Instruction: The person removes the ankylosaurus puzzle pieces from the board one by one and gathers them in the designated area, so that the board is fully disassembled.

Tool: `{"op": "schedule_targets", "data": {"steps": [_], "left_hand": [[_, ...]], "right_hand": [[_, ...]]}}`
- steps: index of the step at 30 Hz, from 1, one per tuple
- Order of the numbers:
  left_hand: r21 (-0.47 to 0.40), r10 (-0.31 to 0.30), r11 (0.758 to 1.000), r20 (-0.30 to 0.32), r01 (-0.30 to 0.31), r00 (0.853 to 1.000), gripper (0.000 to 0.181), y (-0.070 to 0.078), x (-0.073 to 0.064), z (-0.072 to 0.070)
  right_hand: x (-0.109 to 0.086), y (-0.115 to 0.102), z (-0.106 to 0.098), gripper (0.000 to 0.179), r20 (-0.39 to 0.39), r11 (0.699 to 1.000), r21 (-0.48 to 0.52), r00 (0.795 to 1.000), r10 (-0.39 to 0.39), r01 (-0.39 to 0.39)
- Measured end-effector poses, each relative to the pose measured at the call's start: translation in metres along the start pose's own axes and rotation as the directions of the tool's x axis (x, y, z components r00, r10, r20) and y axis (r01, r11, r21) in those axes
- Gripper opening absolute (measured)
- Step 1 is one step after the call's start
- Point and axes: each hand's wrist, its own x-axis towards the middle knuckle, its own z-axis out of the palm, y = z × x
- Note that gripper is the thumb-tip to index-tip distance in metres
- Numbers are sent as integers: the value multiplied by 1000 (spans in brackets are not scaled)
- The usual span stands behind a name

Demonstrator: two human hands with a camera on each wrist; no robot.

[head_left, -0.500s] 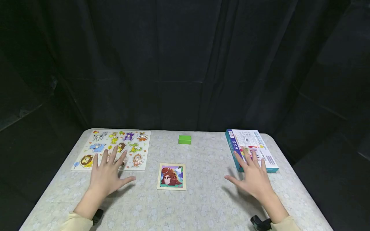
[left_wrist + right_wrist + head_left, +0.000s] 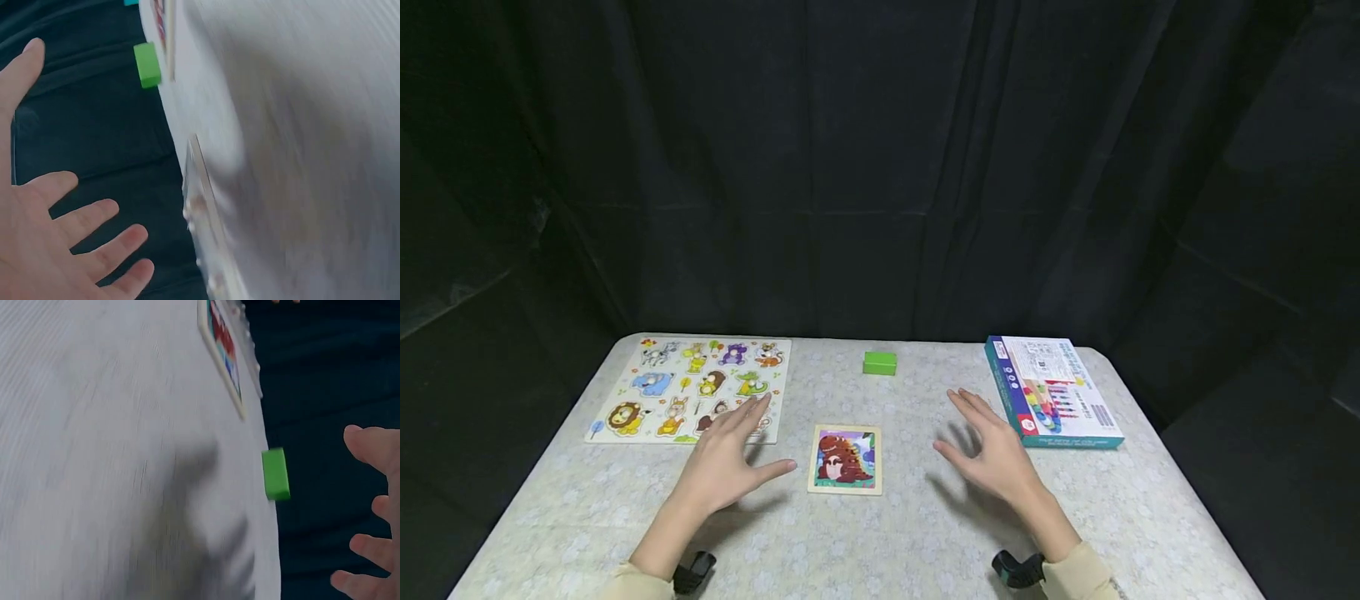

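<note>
The left hand (image 2: 724, 468) hangs just left of the dinosaur picture (image 2: 846, 460), the right hand (image 2: 992, 457) right of it — thumbs wide, fingers spread. The picture lies flat on the table (image 2: 902, 542), a green block (image 2: 880, 363) behind it.

Right hand (image 2: 394, 509), fingers (image 2: 374, 550) apart, green block (image 2: 275, 474) near framed picture (image 2: 224, 344), blurred pale tabletop (image 2: 94, 425), apparently dark cloth (image 2: 325, 375) behind

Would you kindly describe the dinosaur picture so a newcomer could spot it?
On the pale table, look between the left hand and right hand. There lies a small, square, light-framed picture; unlike the many-animal board, it shows one brown dinosaur.
</note>
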Motion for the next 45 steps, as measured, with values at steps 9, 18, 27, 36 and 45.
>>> {"op": "schedule_targets", "data": {"steps": [9, 18, 27, 36, 45], "left_hand": [[-297, -108, 947, 52, 118, 993, 101, 0, 5, 16], [-414, -146, 893, 103, 176, 984, 97, 1, 7, 28], [-427, -61, 898, 110, 103, 992, 95, 4, 14, 51], [-318, 10, 947, 172, 46, 985, 109, 5, 19, 62], [-288, 80, 958, 259, -2, 962, 117, 2, 19, 61]], "right_hand": [[14, -18, 22, 78, 15, 994, 110, 1000, -1, 0], [19, -24, 37, 75, 42, 986, 161, 998, 38, -44], [29, -38, 58, 66, 100, 958, 276, 994, 52, -78], [40, -56, 86, 49, 150, 934, 351, 989, 16, -68], [50, -74, 104, 40, 199, 915, 403, 978, -64, -22]]}}
